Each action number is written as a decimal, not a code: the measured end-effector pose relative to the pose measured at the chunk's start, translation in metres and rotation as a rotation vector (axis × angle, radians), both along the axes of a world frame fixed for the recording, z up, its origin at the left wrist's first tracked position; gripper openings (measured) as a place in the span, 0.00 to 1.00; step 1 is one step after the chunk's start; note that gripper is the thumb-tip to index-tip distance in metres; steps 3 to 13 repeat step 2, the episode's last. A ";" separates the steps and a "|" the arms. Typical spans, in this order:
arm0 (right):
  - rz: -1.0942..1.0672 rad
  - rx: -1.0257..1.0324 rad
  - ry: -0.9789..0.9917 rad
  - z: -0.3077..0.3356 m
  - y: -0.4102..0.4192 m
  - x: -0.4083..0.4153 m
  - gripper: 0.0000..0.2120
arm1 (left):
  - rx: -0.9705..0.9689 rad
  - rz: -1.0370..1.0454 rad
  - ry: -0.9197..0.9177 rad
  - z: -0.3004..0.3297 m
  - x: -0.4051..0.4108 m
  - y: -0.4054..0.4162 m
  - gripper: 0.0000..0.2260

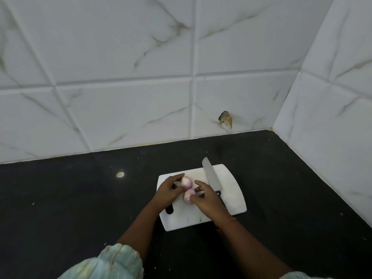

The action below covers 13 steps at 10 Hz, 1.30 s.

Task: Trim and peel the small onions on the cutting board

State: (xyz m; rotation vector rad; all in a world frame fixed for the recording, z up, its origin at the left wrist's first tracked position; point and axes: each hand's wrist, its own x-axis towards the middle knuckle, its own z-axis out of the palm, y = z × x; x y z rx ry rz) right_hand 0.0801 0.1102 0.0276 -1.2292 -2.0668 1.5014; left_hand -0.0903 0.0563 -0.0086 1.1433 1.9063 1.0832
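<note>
Onions (187,189) sit between both hands' fingertips.

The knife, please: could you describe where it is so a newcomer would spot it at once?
On the black counter lies a white cutting board. The knife rests on it right of two small onions, its tip overhanging the far edge. It is the only metal thing there, and neither hand holds it.

I was looking down into a home kitchen corner: a black stone countertop (60,198) ran into two walls of white marble-look tiles (120,57), one chipped by a ragged hole (225,119) low down. A white cutting board (231,190) lay there with a kitchen knife (211,176) and two small onions (186,181) on it.
</note>
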 end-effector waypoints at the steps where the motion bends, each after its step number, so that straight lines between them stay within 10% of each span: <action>1: 0.005 -0.023 -0.012 -0.003 0.001 0.001 0.26 | -0.043 -0.009 -0.039 0.006 -0.003 0.000 0.22; 13: 0.038 -0.015 -0.054 0.001 0.002 0.001 0.27 | -0.054 -0.008 -0.010 0.010 -0.001 -0.002 0.21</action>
